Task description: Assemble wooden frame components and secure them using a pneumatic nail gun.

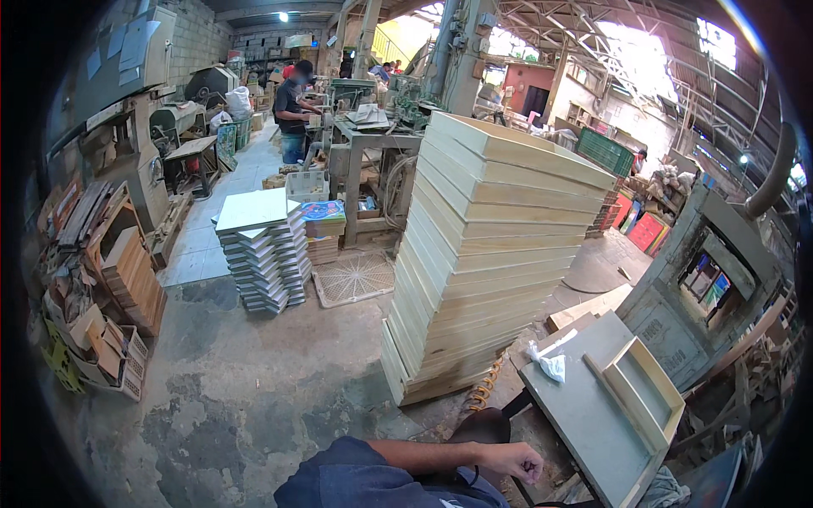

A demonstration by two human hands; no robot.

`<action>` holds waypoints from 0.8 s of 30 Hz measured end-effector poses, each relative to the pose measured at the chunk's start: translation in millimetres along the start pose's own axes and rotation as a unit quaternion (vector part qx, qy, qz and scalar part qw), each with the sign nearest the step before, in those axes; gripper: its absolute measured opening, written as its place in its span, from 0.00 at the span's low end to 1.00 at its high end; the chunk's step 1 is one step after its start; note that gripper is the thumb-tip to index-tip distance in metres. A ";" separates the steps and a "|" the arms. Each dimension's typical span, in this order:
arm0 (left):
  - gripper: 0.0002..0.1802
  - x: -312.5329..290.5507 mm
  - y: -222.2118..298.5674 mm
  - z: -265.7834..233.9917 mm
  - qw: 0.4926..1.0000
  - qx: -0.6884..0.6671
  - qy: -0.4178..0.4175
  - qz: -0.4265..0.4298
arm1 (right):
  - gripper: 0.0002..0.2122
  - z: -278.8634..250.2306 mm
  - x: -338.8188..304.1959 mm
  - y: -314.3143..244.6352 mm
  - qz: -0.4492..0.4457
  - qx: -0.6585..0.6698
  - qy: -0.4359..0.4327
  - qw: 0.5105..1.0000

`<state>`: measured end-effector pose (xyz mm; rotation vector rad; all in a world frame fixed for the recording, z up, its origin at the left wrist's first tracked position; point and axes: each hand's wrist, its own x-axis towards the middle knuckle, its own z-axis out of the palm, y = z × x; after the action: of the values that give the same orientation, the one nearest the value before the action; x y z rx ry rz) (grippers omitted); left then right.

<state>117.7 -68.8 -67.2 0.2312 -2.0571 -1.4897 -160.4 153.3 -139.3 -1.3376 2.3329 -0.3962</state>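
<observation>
My left hand (513, 462) is closed, its fingers curled in beside the near edge of a grey work table (559, 406). Whether anything small sits inside the curled fingers I cannot make out. My right hand is out of the picture. On the table's right side lies a pale wooden frame (673, 398), with a wooden strip (622, 398) along its left side. A crumpled white plastic bag (552, 367) rests at the table's far left corner. Just beyond my left arm rises a tall, slightly leaning stack of shallow wooden boxes (474, 279).
An orange coiled hose (484, 388) hangs by the box stack. Further left stand stacked white panels (262, 245) and a plastic grate (356, 278) on the floor. A grey machine (677, 313) stands right of the table. A co-worker (292, 110) stands at machinery behind.
</observation>
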 end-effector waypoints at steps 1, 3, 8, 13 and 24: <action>0.07 -0.6 -2.0 -1.9 1.000 0.001 0.001 -0.002 | 0.29 1.2 0.5 -3.5 -0.001 0.005 0.002 1.000; 0.07 -1.7 -8.7 -5.9 1.000 -0.010 0.007 0.012 | 0.29 5.1 5.4 -5.7 -0.004 0.008 -0.006 1.000; 0.07 -0.5 -11.0 -4.7 1.000 -0.010 -0.003 0.011 | 0.29 11.2 15.4 12.9 -0.037 0.022 -0.022 0.999; 0.07 0.3 -16.2 -5.2 1.000 -0.015 -0.002 0.005 | 0.29 0.9 8.0 -9.1 0.018 -0.018 -0.032 0.999; 0.05 0.0 -7.3 -5.3 0.999 0.015 0.022 0.030 | 0.29 11.3 7.8 -2.2 0.018 0.013 0.006 1.000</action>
<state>119.2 -75.7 -72.7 0.2106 -2.0350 -1.4065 -156.7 145.1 -149.8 -1.2832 2.3499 -0.4220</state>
